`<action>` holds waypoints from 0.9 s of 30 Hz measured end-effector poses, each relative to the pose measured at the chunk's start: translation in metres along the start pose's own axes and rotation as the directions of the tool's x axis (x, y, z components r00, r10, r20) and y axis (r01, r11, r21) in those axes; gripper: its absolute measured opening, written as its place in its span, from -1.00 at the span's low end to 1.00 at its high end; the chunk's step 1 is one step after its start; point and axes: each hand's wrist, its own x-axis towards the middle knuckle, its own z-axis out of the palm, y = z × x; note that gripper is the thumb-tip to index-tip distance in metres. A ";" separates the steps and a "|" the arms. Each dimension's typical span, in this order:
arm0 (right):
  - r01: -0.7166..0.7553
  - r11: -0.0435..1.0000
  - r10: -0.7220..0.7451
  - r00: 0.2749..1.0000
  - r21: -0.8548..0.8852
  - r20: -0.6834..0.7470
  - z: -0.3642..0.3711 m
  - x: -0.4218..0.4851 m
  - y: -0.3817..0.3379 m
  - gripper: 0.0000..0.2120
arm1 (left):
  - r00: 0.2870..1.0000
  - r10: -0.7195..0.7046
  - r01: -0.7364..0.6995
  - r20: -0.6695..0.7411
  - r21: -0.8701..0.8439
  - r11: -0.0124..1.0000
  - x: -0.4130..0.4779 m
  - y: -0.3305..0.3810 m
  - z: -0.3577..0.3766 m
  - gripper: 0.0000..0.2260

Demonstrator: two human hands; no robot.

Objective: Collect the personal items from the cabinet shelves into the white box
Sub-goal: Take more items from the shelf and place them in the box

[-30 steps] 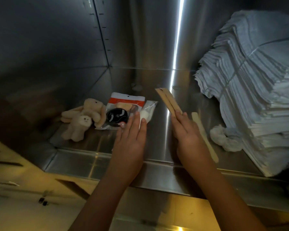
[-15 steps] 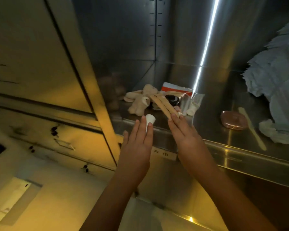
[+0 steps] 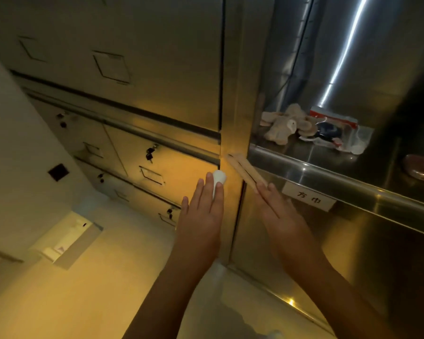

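Observation:
My left hand (image 3: 202, 214) holds a small white tube (image 3: 218, 178) that sticks out past the fingertips. My right hand (image 3: 283, 216) grips two flat wooden sticks (image 3: 242, 168) that point up and left. Both hands are outside the steel cabinet, in front of its vertical post. On the shelf (image 3: 316, 167) up right lie a beige plush toy (image 3: 282, 126), a clear packet with a red strip (image 3: 333, 129) and a round pinkish case (image 3: 421, 167). The white box (image 3: 66, 238) sits on the floor at lower left, with items inside.
Steel drawers with keys in their locks (image 3: 149, 152) fill the wall to the left. A white label with characters (image 3: 309, 199) is stuck on the shelf's front edge. Pale floor stretches below, between my hands and the box.
Both hands have pulled back out of the shelf with the tube and the sticks. My view has swung left and down, so the towel stack is gone and the white box has come closer.

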 end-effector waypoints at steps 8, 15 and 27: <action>0.229 0.972 -0.226 0.972 -0.044 0.069 0.038 0.034 -0.083 -0.27 | 0.978 -0.208 0.210 -0.029 0.120 0.970 -0.051 -0.078 -0.030 -0.35; 0.449 0.893 -0.442 0.886 -0.019 0.138 0.082 0.082 -0.137 -0.25 | 0.921 -0.384 0.390 -0.072 0.133 0.911 -0.078 -0.139 -0.047 -0.28; 0.592 0.781 -0.620 0.775 0.199 0.122 0.187 0.252 -0.235 -0.33 | 0.715 -0.699 0.641 -0.013 0.412 0.648 -0.040 -0.303 -0.086 -0.28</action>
